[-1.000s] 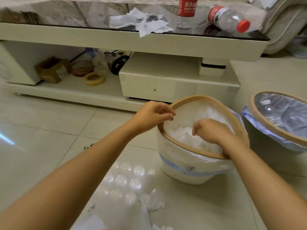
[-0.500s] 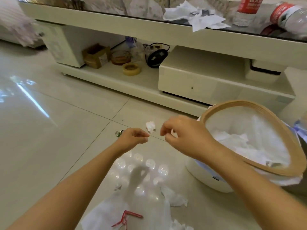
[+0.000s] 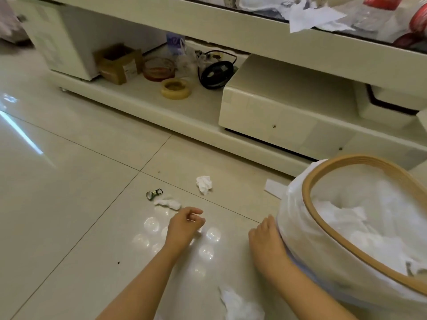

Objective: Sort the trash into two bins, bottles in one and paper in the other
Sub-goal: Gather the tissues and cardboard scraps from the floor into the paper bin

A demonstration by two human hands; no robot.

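I am reaching the left hand (image 3: 184, 224) low over the tiled floor (image 3: 69, 204), its fingers loosely curled and pinching nothing, because the nearest crumpled paper scrap (image 3: 168, 202) is lying just beyond the fingertips, beside a small metal clip (image 3: 154, 194). I am resting the right hand (image 3: 265, 239) against the liner-covered wall of the paper bin (image 3: 300, 227); the palm is lying flat on it, apparently to steady the bin for the next drop, holding nothing that I can see. White paper is already filling the bin under its wooden rim. A second paper ball (image 3: 204, 184) is sitting farther out on the floor, a flat slip (image 3: 275, 188) is lying near the bin, and a larger wad (image 3: 240, 306) is waiting near my forearms. More paper (image 3: 309, 15) and a bottle (image 3: 374, 17) are sitting on the table above, so sorting is looking unfinished. The second bin is out of view.
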